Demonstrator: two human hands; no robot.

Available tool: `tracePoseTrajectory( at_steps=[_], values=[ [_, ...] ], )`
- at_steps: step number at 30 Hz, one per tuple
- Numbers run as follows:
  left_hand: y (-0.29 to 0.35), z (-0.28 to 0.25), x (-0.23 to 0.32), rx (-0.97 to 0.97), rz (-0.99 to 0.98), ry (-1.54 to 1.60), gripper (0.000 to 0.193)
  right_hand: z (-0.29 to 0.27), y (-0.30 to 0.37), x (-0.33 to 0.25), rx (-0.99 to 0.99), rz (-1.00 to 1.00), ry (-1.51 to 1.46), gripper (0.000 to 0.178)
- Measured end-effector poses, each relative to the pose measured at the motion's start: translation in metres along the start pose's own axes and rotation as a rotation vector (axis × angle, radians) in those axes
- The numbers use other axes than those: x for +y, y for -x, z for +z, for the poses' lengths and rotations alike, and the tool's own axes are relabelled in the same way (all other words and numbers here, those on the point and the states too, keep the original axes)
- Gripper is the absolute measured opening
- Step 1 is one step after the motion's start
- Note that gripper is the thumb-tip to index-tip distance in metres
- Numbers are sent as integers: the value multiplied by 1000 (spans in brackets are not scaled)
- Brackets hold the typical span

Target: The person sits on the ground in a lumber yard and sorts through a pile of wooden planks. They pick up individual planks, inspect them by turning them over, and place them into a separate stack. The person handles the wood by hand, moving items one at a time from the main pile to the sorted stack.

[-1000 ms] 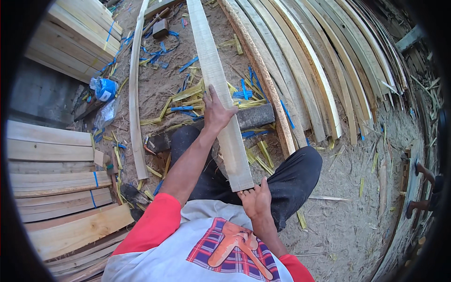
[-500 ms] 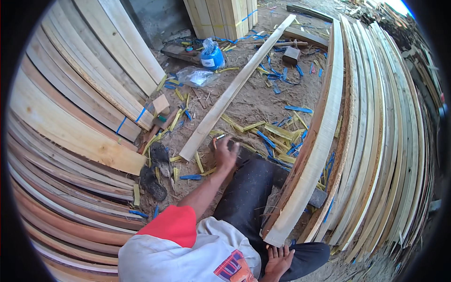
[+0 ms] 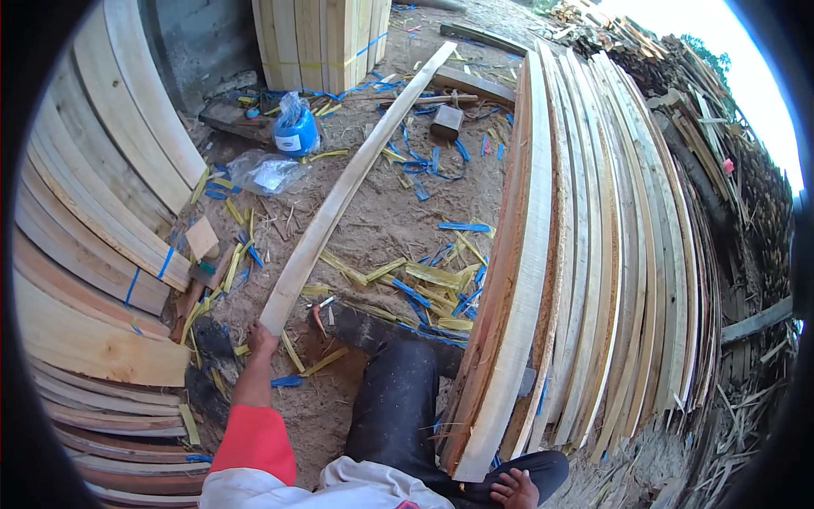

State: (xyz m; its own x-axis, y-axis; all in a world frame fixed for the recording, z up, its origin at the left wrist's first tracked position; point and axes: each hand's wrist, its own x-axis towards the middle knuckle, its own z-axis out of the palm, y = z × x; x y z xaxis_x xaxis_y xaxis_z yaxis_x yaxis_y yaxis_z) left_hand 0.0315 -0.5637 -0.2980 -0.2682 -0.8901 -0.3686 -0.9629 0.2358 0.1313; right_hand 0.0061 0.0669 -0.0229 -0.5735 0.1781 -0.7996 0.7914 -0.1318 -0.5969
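Note:
My left hand [image 3: 264,340] is closed round the near end of a long, narrow wooden plank [image 3: 360,174], which slants away over the ground to a dark timber. Just right of that hand, a small reddish tool and a white stick [image 3: 320,310] rest by a dark beam [image 3: 373,329]; their exact kind is unclear. My right hand [image 3: 515,490] lies loosely open over my dark-trousered leg, fingers apart from the near end of a thick board [image 3: 500,373] and with nothing visible in them.
Stacked planks [image 3: 632,254] line the right side, and more boards [image 3: 102,318] lie along the left. A blue bag [image 3: 295,136] and clear plastic [image 3: 270,173] sit farther off. Yellow and blue strap scraps [image 3: 434,278] litter the dirt. A bundle of upright boards [image 3: 318,42] stands behind.
My left hand has moved left from beside the small reddish tool and taken hold of the plank's near end. My right hand has turned slightly on my leg. The view has shifted right.

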Motion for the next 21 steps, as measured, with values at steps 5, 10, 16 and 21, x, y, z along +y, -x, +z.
tracePoseTrajectory(
  at_steps=[5,10,16,21],
  values=[
    [37,-106,8,-11,185,79,82,27,-6,-34,177,-264,189,37],
    [99,-195,5,-16,497,266,88,163,-1,-64,-287,-547,217,37],
    [225,-221,92,-190,744,865,70,333,15,-67,-896,-106,114,52],
    [291,-241,141,-612,600,1464,52,351,35,-94,-886,-424,-15,32]
  ],
)
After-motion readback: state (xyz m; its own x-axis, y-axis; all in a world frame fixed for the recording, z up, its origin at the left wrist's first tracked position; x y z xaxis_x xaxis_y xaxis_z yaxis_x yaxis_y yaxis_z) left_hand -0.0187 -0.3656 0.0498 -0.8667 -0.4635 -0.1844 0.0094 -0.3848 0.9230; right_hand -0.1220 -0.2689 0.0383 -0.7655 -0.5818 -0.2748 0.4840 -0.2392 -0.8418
